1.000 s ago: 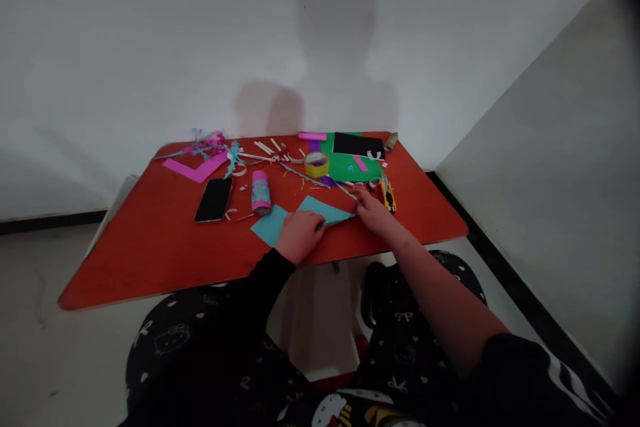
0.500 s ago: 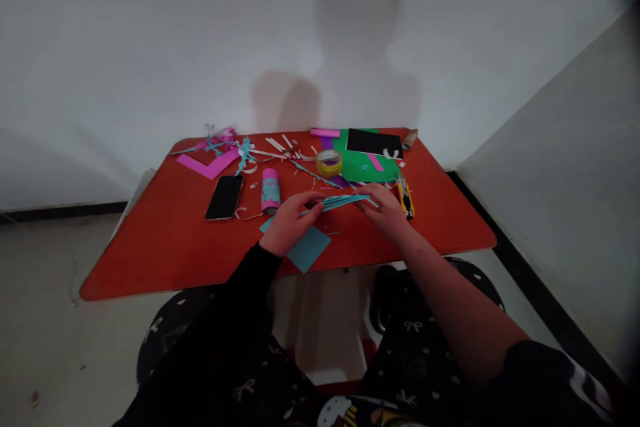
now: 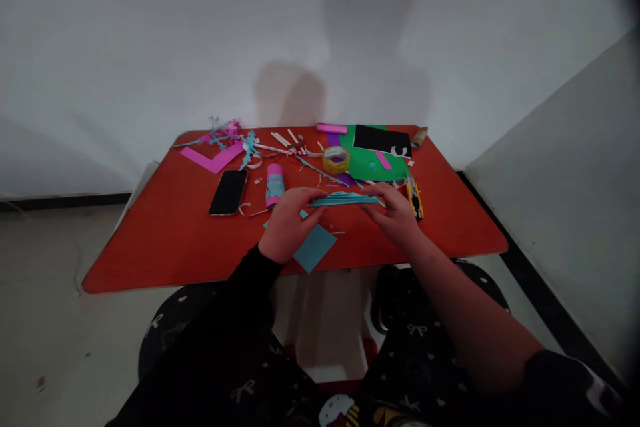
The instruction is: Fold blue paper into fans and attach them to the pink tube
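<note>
A narrow, layered piece of folded blue paper [image 3: 345, 199] is held level above the front of the table. Its left end is pinched between the thumb and fingers of my left hand [image 3: 290, 221]. My right hand [image 3: 393, 212] grips the right end the same way. Below my left hand lies a flat blue paper sheet [image 3: 316, 248], partly covered by that hand. Just beyond my left hand, a pink and blue paper-wrapped tube [image 3: 275, 187] rests on the table. A yellow utility knife [image 3: 415, 200] lies right beside my right hand.
On the red table [image 3: 165, 240] lie a phone [image 3: 229, 192], a tape roll [image 3: 336, 159], green paper [image 3: 373, 167], a black sheet [image 3: 383, 140] and a pink paper piece [image 3: 215, 160]. Paper scraps [image 3: 230, 132] are scattered toward the back, near the wall [image 3: 200, 47].
The folded blue paper has turned from a slight slant to nearly level, showing more of its long edge. Both hands keep hold of it. The view has shifted slightly.
</note>
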The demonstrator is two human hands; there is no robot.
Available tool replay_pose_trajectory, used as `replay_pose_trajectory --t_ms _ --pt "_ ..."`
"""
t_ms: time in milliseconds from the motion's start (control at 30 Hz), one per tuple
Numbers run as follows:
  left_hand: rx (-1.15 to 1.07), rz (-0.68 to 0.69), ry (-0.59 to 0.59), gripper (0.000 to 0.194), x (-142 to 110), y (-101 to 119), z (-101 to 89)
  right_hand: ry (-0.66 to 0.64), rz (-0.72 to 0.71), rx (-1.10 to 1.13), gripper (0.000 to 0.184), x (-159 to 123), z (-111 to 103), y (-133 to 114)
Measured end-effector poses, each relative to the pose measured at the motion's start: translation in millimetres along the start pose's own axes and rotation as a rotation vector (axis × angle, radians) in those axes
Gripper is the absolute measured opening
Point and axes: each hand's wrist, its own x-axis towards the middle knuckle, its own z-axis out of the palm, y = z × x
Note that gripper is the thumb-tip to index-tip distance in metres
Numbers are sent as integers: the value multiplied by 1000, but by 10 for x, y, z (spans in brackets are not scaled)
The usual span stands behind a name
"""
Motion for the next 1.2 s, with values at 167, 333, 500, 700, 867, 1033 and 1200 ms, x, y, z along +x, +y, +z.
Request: replay_pose_trajectory --t_ms 167,333,500,700,867,1033,1200 --pt "30 -13 56 17 -14 27 8 11 -47 -14 18 -16 -11 -57" --pt "36 7 77 19 -31 31 1 -30 -2 -67 22 -8 -34 -97" --pt "0 42 97 16 -66 23 37 4 -79 -58 23 -14 -18 -104" --pt "-37 38 112 15 -76 47 35 3 -74 -83 27 -30 -31 -113" --pt "-32 47 84 18 -59 78 1 -8 -95 -109 28 -13 -72 -105" --pt "-61 94 98 13 -41 90 -5 55 -248 -82 16 20 -95 -76" --pt "27 120 34 14 -20 148 -75 134 -395 -48 5 44 -87 -109"
